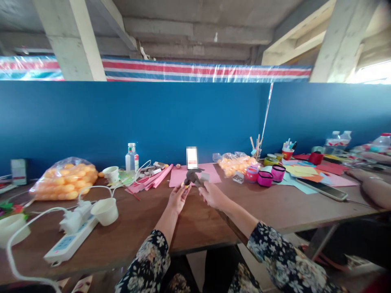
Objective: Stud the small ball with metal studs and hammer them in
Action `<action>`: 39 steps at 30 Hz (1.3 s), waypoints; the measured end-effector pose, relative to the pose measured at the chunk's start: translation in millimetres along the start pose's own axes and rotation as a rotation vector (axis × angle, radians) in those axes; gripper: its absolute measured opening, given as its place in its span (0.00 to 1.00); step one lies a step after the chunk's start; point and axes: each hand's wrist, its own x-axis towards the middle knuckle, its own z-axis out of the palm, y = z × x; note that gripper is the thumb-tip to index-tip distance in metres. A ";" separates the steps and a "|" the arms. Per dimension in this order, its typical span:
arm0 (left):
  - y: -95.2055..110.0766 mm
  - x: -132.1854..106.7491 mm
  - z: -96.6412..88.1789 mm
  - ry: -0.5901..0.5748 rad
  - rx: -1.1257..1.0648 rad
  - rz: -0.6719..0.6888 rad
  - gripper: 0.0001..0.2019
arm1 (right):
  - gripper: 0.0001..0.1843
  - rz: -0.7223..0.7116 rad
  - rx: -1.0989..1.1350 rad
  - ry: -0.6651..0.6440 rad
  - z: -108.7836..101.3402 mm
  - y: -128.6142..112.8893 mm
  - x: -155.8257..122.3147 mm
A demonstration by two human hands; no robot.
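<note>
Both my hands are raised over the brown wooden table (195, 224), just in front of a pink paper sheet (214, 173). My right hand (214, 194) is closed round the grip of a dark grey glue gun (192, 177), whose nozzle points left. A dark cord runs back from it along my forearm. My left hand (177, 198) pinches a small yellow-orange piece (183, 186) right at the gun's tip. Both sleeves are dark with a flower print.
A bag of orange balls (64, 179), a white power strip (70, 240) with cables, two white cups (105, 211) and a bottle (132, 158) lie to the left. Right: another bag of balls (236, 162), pink rolls (265, 178), coloured papers, a phone (324, 189), another person's arm (377, 191).
</note>
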 end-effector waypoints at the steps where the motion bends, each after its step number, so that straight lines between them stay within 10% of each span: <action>1: 0.2 -0.5 0.3 -0.002 0.001 -0.002 0.08 | 0.09 0.004 -0.003 -0.008 0.1 0.0 0.0; 39: 1.1 1.4 -0.2 0.093 -0.075 -0.077 0.04 | 0.12 0.020 0.144 0.034 7.0 16.1 -0.5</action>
